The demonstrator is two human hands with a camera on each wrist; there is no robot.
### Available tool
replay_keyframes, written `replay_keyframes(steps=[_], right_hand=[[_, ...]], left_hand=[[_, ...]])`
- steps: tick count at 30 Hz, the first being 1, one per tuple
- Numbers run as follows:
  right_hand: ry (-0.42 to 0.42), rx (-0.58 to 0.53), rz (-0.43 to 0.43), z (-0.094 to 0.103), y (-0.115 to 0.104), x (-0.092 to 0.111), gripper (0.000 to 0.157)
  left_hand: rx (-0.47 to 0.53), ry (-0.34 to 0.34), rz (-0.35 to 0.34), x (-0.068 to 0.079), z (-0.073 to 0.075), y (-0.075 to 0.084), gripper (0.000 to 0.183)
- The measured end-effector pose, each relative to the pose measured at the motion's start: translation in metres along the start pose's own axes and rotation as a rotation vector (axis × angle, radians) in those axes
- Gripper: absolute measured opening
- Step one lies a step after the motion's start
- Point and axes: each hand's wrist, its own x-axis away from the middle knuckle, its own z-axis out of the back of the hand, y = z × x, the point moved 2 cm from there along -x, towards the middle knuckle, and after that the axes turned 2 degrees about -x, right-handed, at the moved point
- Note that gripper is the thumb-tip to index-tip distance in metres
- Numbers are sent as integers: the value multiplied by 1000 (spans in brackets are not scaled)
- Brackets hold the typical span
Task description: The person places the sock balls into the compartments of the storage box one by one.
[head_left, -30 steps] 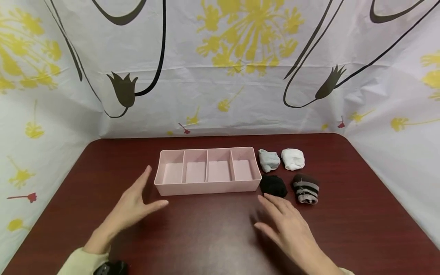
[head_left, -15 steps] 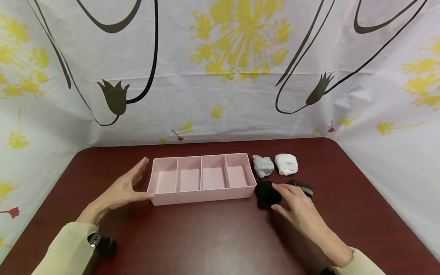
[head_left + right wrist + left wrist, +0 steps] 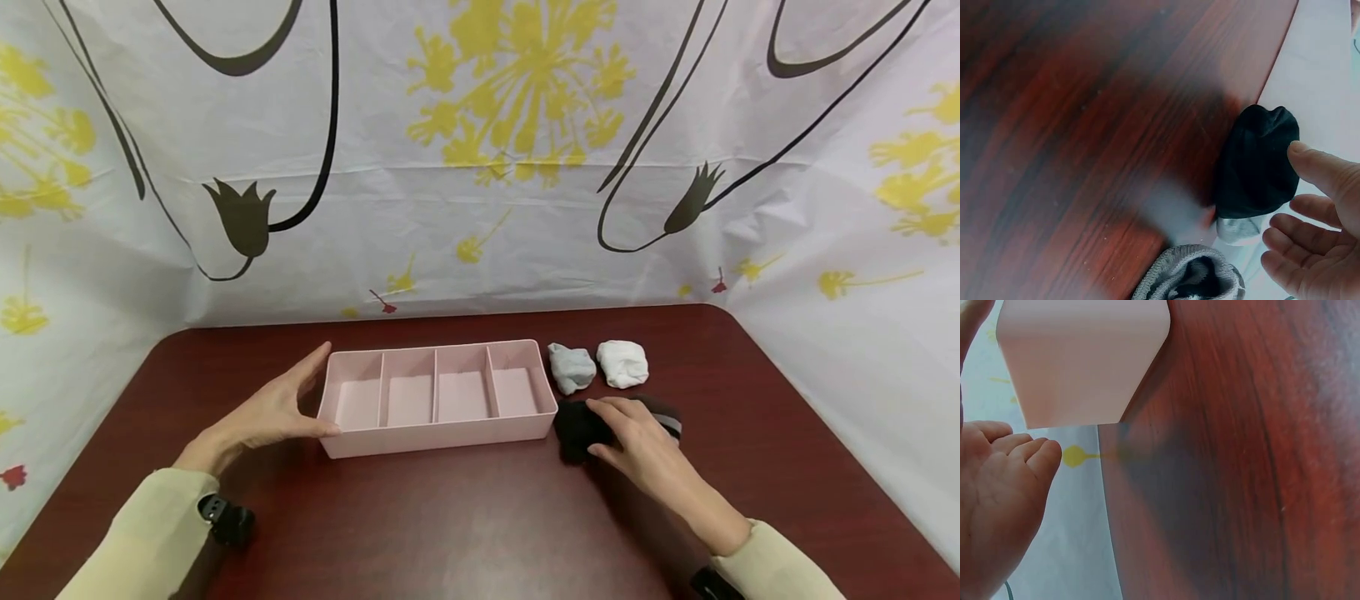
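Observation:
A pink box with several compartments stands on the table. My left hand spans its left end, thumb at the front corner and straight fingers along the side. In the left wrist view, the end wall of the box lies beyond the fingertips. At the box's right end is a rolled black sock. My right hand is over its right side; in the right wrist view the thumb tip meets the black sock while the other fingers hang relaxed. A rolled striped sock is partly hidden behind that hand.
Behind the black sock sit a rolled grey sock and a rolled white sock. The dark red table is bordered at the back and sides by a flower-patterned white cloth.
The left hand has moved right to the box's left end. The right hand has moved forward to the black sock and now covers part of the striped one. The view has shifted slightly.

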Motion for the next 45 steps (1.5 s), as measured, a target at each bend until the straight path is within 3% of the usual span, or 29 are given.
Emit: replay_keyframes(steps=[11,22,37,45], right_hand=[[-49,-6,26,-6,3,-10,53],[-153,-22,-47,-11,4,-13,50],[-98,-31,-23,-15,6,-14,46],[-82,-60,-44,-19,8,-13,44]], left_hand=[[-59,-40,38,-2,2,-2,114],[-69,-100,42,-4,4,-3,124],[-131,-84,26,-7,7,-1,125],[-112,-88,17,-6,6,1,123]])
